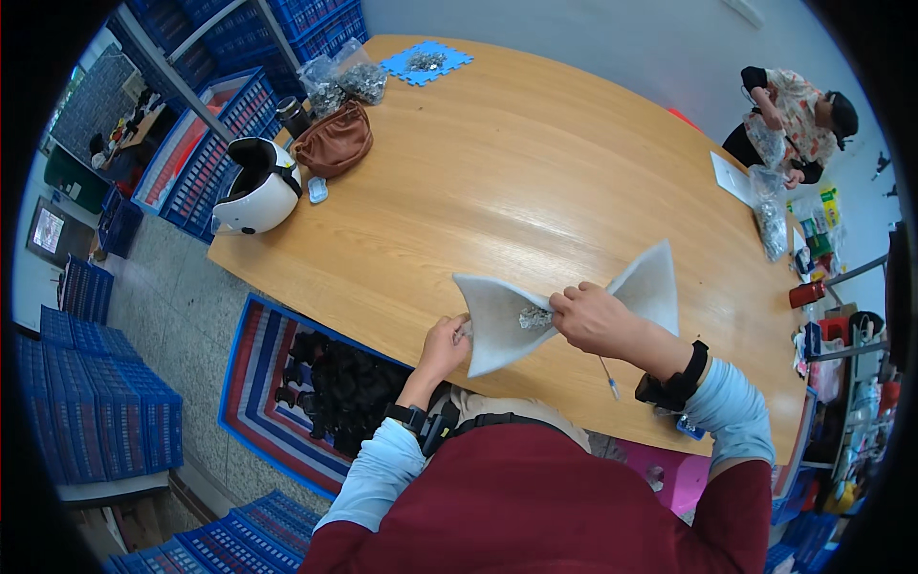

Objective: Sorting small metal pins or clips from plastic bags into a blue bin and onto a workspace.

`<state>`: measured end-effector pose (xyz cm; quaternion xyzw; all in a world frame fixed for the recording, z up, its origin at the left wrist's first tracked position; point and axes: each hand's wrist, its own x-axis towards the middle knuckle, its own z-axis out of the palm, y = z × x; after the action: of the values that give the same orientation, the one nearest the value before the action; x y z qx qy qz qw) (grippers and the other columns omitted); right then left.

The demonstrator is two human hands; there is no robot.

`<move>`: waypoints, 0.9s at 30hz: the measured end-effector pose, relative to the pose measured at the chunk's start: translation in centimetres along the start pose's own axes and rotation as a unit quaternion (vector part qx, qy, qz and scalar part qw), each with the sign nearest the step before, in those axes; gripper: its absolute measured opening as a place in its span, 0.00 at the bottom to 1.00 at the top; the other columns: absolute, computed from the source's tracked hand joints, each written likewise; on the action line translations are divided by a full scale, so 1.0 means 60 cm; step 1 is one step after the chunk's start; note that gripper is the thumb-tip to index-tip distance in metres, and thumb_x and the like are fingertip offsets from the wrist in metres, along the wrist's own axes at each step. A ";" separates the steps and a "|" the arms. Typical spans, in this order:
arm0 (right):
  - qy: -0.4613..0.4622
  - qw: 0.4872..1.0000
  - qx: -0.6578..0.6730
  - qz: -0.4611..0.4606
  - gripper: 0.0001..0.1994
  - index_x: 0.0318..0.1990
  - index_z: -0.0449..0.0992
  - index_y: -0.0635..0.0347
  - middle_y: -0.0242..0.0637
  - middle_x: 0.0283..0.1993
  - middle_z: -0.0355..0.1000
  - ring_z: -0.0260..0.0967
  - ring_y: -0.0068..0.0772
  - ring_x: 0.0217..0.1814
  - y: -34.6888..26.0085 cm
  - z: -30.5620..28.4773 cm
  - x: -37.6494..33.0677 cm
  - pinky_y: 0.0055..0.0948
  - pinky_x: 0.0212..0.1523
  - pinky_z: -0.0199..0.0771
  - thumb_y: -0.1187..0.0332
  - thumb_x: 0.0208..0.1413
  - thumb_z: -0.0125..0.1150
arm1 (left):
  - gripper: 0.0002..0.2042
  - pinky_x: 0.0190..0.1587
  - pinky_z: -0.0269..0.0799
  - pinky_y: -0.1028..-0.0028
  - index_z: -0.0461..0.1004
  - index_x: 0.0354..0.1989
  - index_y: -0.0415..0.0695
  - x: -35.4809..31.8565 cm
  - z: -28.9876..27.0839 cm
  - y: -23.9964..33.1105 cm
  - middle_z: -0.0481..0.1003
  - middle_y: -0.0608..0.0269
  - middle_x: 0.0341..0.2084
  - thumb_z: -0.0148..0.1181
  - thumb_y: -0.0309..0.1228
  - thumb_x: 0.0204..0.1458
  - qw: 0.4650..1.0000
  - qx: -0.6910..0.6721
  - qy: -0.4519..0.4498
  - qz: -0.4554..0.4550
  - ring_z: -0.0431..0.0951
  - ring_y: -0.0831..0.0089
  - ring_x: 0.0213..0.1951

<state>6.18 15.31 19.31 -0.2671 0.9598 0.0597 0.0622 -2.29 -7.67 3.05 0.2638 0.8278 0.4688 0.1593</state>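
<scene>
A pale grey, soft-looking sheet is bent up into a trough over the near part of the table. Small shiny clear or metallic pieces lie in its fold. My right hand is closed on the sheet's upper edge near its middle, beside those pieces. At the sheet's left edge, my left hand is closed, its fingertips pinching the edge. A pen lies on the table below my right hand.
The wooden table carries a white helmet, brown leather bag, dark flask, filled plastic bags and a blue foam mat. A blue crate of black parts stands below left. Another person handles bags at far right.
</scene>
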 end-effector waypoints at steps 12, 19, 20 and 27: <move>0.018 0.998 0.047 0.047 0.02 0.19 0.69 0.58 0.33 0.27 0.63 0.64 0.31 0.31 0.022 0.004 -0.020 0.28 0.32 0.63 0.71 0.35 0.53 | 0.09 0.37 0.65 0.67 0.75 0.26 0.43 0.028 -0.013 -0.010 0.68 0.51 0.27 0.49 0.23 0.36 0.990 0.135 -0.027 0.041 0.68 0.57 0.34; 0.073 0.983 0.105 0.133 0.02 0.18 0.68 0.58 0.34 0.25 0.62 0.63 0.33 0.31 0.015 0.031 -0.082 0.30 0.31 0.62 0.71 0.35 0.52 | 0.12 0.39 0.65 0.67 0.75 0.31 0.46 0.073 -0.008 -0.028 0.67 0.51 0.32 0.49 0.24 0.36 0.973 0.126 -0.195 0.008 0.67 0.57 0.37; 0.074 0.982 0.107 0.139 0.02 0.18 0.68 0.58 0.34 0.25 0.62 0.63 0.33 0.31 0.012 0.033 -0.086 0.30 0.31 0.62 0.71 0.35 0.52 | 0.12 0.39 0.65 0.67 0.75 0.31 0.46 0.072 -0.008 -0.029 0.67 0.51 0.32 0.49 0.24 0.36 0.971 0.128 -0.200 0.011 0.67 0.57 0.37; 0.087 0.974 0.118 0.174 0.03 0.18 0.67 0.58 0.34 0.25 0.62 0.64 0.33 0.30 -0.004 0.047 -0.110 0.30 0.31 0.62 0.71 0.35 0.52 | 0.11 0.35 0.66 0.63 0.71 0.32 0.43 0.095 -0.026 0.000 0.69 0.53 0.29 0.50 0.23 0.36 0.968 0.167 -0.144 0.118 0.70 0.55 0.34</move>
<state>12.17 18.86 17.48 -0.0909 0.9936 -0.0674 -0.0017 -7.71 -5.40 3.73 0.4477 0.8256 0.2961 0.1740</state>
